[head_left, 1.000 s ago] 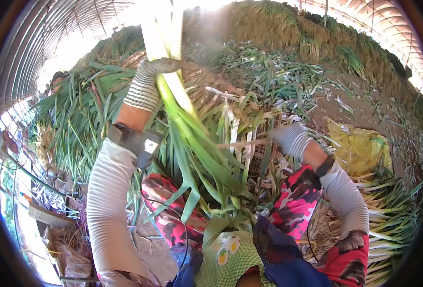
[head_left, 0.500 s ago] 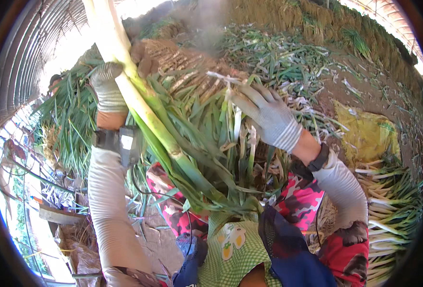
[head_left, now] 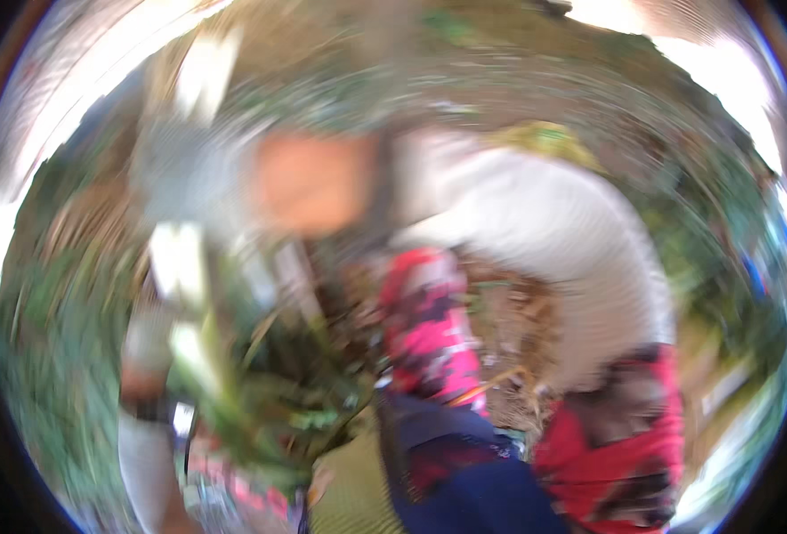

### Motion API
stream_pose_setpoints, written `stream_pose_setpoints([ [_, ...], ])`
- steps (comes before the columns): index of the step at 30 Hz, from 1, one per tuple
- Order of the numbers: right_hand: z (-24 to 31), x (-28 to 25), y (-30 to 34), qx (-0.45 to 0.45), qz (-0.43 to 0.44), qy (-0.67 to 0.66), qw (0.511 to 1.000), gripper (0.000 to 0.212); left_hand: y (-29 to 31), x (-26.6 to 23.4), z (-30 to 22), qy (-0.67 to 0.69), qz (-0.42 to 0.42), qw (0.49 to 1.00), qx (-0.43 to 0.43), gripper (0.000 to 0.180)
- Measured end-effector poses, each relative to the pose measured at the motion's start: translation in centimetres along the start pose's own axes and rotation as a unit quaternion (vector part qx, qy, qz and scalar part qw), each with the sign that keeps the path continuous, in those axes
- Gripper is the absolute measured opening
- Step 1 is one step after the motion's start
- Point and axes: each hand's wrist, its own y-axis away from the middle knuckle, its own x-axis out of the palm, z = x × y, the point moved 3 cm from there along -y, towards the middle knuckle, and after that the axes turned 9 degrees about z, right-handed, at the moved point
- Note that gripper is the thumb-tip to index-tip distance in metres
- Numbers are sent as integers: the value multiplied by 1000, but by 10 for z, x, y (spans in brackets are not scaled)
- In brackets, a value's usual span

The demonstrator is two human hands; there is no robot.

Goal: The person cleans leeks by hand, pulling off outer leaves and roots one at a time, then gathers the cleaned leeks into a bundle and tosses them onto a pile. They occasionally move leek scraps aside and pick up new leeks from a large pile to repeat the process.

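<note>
Heavy motion blur covers the scene. Thick, pale green onion stalks (head_left: 180, 267) stand at the left, their green leaves (head_left: 269, 400) trailing toward my lap. My left hand (head_left: 149, 338), in a pale glove, is closed against the stalks low on the left. Reaching across from the right, my gloved right hand (head_left: 180, 178) lies over the stalks higher up, with white stalk showing above and below it. Its fingers are smeared, so their grip does not show.
Piled green leaves (head_left: 46, 329) fill the left side, and a brownish bundle (head_left: 91, 214) lies above them. Beyond my right arm is a yellow sheet (head_left: 544, 142). More greenery (head_left: 722, 240) spreads at the right. My patterned trouser leg (head_left: 429, 320) shows in the middle.
The view has swung and blurred. My right hand has crossed from the right over to the stalks at the left. My left hand and the stalks now appear lower and farther left.
</note>
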Motion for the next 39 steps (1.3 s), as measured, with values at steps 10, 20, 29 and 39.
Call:
stream_pose_setpoints([
  [10,50,-33,108,136,349,68,925,22,-67,78,-93,363,217,906,3,76],
  [20,89,-290,444,858,28,154,490,29,-110,-40,80,327,20,941,-82,77],
  [29,318,-183,621,959,171,205,-97,41,78,2,159,385,-5,877,-288,57],
  [39,135,-79,429,836,355,-36,418,42,-16,181,116,455,194,822,-283,44],
])
